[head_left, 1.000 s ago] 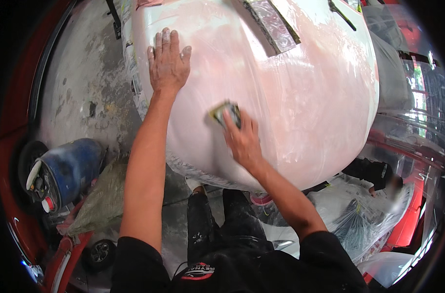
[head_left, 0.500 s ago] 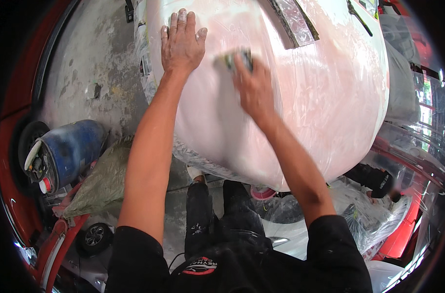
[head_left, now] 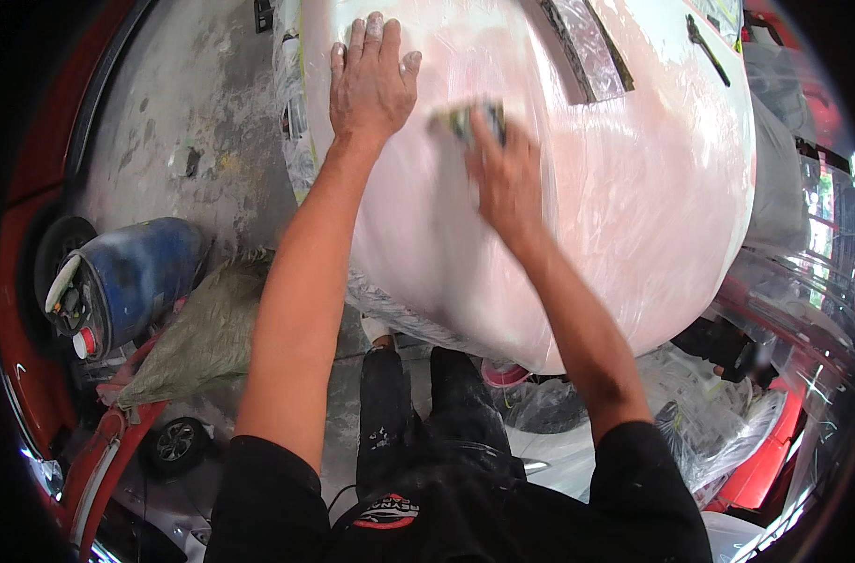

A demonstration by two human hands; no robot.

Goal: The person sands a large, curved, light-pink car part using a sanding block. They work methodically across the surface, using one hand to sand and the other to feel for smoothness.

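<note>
A large rounded car panel (head_left: 634, 216), patchy pink and white like sanded filler, fills the upper middle. My left hand (head_left: 373, 89) lies flat on its left part, fingers spread and tips whitish with dust. My right hand (head_left: 510, 178), smeared by motion, grips a small yellowish and dark sanding block (head_left: 457, 122) on the panel, to the right of my left hand. The block's details are blurred. Farther up the panel rests a long strip with dark edges and a clear middle (head_left: 596, 56). A thin dark tool (head_left: 709, 52) lies to its right.
Plastic sheeting (head_left: 399, 314) skirts the panel's near edge. On the left are a blue drum (head_left: 151, 281), a greenish sack (head_left: 202, 333) and a red car (head_left: 24, 385). A person in dark clothes (head_left: 718, 345) is at the right, near plastic-wrapped parts (head_left: 718, 413).
The whole view has shifted, so panel and hands appear slightly farther right and lower. My left hand stays flat on the panel; my right hand remains blurred on the block.
</note>
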